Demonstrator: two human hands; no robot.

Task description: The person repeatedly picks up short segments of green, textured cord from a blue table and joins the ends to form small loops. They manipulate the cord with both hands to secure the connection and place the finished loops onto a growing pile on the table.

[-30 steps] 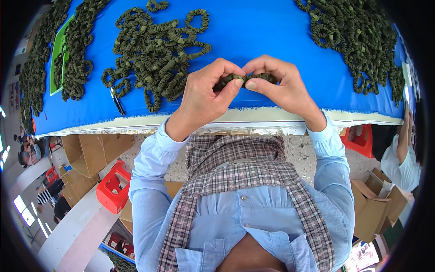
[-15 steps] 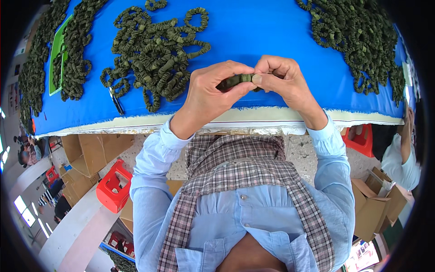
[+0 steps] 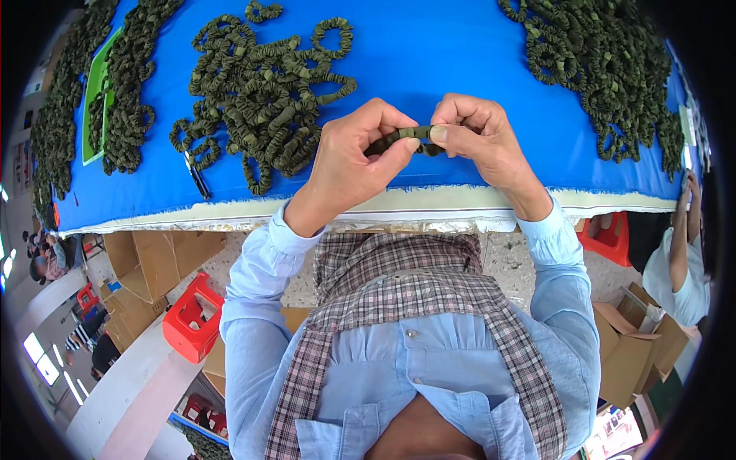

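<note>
Between my hands, over the near part of the blue table cover, is a dark green gathered fabric hair tie (image 3: 418,133). My left hand (image 3: 359,149) pinches it with thumb and fingers on its left part. On the other side, my right hand (image 3: 479,138) grips it between thumb and bent forefinger. A smoother flat stretch of the band shows between the two thumbs; part of the loop is hidden behind my fingers. To the left lies a heap of similar green hair ties (image 3: 264,96).
More hair ties (image 3: 594,69) pile up at the far right. A green tray (image 3: 96,100) stands among others at the left. A pen (image 3: 198,176) lies near the table edge. Red stools (image 3: 193,317) and cardboard boxes (image 3: 640,345) flank me. Another person's arm (image 3: 681,238) is at the right.
My left fingers have shifted slightly on the hair tie, baring more of its smooth stretch and lower loop. The other person's arm at the right has moved a little.
</note>
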